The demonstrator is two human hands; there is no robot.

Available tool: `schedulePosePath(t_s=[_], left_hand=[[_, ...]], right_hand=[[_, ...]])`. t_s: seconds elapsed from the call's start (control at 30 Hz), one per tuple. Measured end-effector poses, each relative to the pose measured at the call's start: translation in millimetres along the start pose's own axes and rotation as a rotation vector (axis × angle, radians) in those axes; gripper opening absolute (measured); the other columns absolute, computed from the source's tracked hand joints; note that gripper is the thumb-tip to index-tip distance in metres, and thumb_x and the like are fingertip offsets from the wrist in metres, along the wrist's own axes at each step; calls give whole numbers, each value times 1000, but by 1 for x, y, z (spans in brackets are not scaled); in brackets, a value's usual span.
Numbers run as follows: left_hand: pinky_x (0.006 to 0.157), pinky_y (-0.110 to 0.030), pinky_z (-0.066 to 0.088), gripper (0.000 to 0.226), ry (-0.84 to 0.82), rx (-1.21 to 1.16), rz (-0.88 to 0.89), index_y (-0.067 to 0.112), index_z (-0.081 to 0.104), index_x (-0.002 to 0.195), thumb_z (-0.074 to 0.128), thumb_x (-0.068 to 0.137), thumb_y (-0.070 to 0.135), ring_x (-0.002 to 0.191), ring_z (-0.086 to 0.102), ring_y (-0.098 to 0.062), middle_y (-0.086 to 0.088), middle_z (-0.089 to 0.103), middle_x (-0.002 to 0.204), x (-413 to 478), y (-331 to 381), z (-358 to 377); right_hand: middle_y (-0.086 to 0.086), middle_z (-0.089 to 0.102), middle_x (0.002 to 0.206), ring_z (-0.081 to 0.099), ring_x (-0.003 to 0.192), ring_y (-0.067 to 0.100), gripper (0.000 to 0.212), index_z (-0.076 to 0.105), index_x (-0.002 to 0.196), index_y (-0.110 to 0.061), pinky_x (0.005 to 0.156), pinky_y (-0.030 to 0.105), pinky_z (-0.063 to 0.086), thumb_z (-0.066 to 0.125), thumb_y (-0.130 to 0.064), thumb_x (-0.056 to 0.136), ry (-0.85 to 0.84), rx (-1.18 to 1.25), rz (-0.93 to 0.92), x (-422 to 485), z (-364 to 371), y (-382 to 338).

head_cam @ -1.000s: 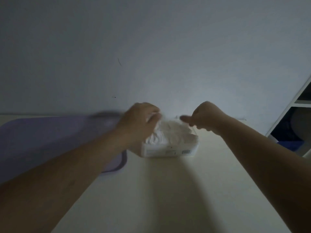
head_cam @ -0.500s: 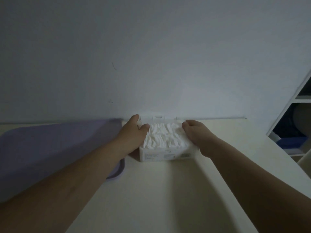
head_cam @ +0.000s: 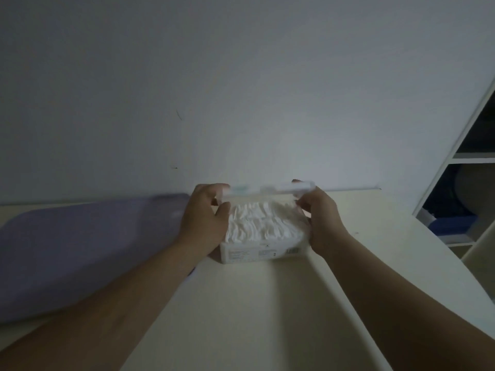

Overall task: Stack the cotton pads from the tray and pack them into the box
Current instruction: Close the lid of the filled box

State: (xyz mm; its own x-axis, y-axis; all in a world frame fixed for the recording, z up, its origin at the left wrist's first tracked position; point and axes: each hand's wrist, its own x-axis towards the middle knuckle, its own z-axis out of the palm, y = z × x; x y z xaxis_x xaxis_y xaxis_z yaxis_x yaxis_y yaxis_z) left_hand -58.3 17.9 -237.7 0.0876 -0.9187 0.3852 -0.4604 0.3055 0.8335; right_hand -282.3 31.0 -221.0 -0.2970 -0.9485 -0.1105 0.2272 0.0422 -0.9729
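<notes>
Half a second ago both hands pressed the cotton pads point(head_cam: 261, 223) down. Now left hand point(head_cam: 205, 220) and right hand point(head_cam: 321, 223) each pinch an end of the clear lid point(head_cam: 267, 189), fingers point(head_cam: 211, 190) curled on it, above the box point(head_cam: 262, 254) at frame centre. Box looks full, so closing is probably next. Lilac tray point(head_cam: 93, 245) at left on a cream worktop point(head_cam: 254, 303), white wall point(head_cam: 241, 89) behind, shelving point(head_cam: 466, 156) at right.

1. White cotton pads point(head_cam: 263, 223), centre: soft, ruffled fibre.
2. Their box point(head_cam: 262, 254): pale smooth plastic.
3. The lid point(head_cam: 270, 189): clear glossy plastic.
4. Lilac tray point(head_cam: 80, 250), nine o'clock: smooth, matt.
5. Cream table point(head_cam: 254, 317), six o'clock: smooth, matt.
</notes>
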Motion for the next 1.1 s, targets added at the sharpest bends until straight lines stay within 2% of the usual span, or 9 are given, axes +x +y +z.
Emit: schedulePosePath(t_s=[0.17, 0.27, 0.37, 0.47, 0.57, 0.67, 0.87, 0.97, 1.1], left_hand=[[92, -20, 50, 51, -93, -64, 38, 31, 70, 112, 57, 82, -8, 112, 63, -6, 11, 65, 123, -9, 7, -26], [95, -13, 46, 43, -189, -141, 52, 26, 78, 99, 51, 75, 3, 116, 61, -1, 9, 66, 128, -21, 12, -37], [108, -27, 45, 40, -285, -175, 13, 33, 81, 87, 48, 72, 15, 124, 60, -5, 9, 68, 128, -39, 14, -37], [118, -27, 37, 26, -302, -46, 68, 30, 79, 100, 60, 84, 22, 130, 55, -4, 10, 67, 131, -51, 13, -33], [120, -29, 34, 27, -264, 204, 230, 25, 75, 116, 68, 91, 32, 138, 51, -8, 6, 64, 140, -57, 5, -28], [119, -34, 38, 42, -270, 271, 298, 24, 73, 122, 60, 88, 44, 140, 50, -12, 5, 62, 144, -61, -1, -30], [117, -31, 34, 38, -293, 452, 409, 21, 68, 131, 71, 95, 32, 144, 46, -19, 1, 57, 150, -50, -2, -36], [121, -36, 35, 46, -371, 553, 434, 20, 62, 138, 73, 94, 29, 148, 41, -20, -1, 50, 156, -41, -3, -42], [114, -44, 44, 41, -323, 591, 465, 17, 67, 130, 75, 90, 20, 143, 49, -26, -6, 56, 150, -35, -10, -42]], right_hand=[[-1, 74, 104, 67, 112, 27, 38, 79, 97, -18, 88, 39, 55, 45, -6, 87, 233, 19, -127, -25, -13, -2], [2, 72, 105, 68, 98, 21, 30, 75, 103, -16, 76, 32, 51, 49, -29, 98, 139, 78, -29, -44, -12, 2], [-4, 67, 94, 61, 88, 20, 16, 71, 94, -24, 77, 34, 48, 60, -36, 95, 86, -31, -65, -59, -8, 16], [-6, 67, 102, 62, 95, 16, 14, 69, 103, -19, 82, 32, 50, 58, -22, 96, 116, -121, -158, -70, -7, 29], [-4, 67, 117, 64, 106, 17, 37, 64, 125, -17, 75, 28, 51, 49, -37, 98, 140, -226, -179, -76, -2, 40], [-3, 59, 138, 58, 122, 19, 56, 51, 144, -21, 99, 39, 51, 43, -51, 97, 204, -273, -158, -77, 4, 47], [4, 68, 114, 64, 96, 18, 32, 63, 122, -15, 82, 37, 55, 45, -31, 101, 209, -267, -180, -61, 16, 39], [-1, 68, 117, 64, 106, 19, 34, 62, 125, -19, 95, 40, 53, 47, -34, 98, 210, -271, -173, -54, 25, 38], [-12, 70, 97, 66, 93, 10, 25, 66, 105, -28, 83, 34, 53, 46, -41, 96, 176, -288, -211, -48, 27, 46]])
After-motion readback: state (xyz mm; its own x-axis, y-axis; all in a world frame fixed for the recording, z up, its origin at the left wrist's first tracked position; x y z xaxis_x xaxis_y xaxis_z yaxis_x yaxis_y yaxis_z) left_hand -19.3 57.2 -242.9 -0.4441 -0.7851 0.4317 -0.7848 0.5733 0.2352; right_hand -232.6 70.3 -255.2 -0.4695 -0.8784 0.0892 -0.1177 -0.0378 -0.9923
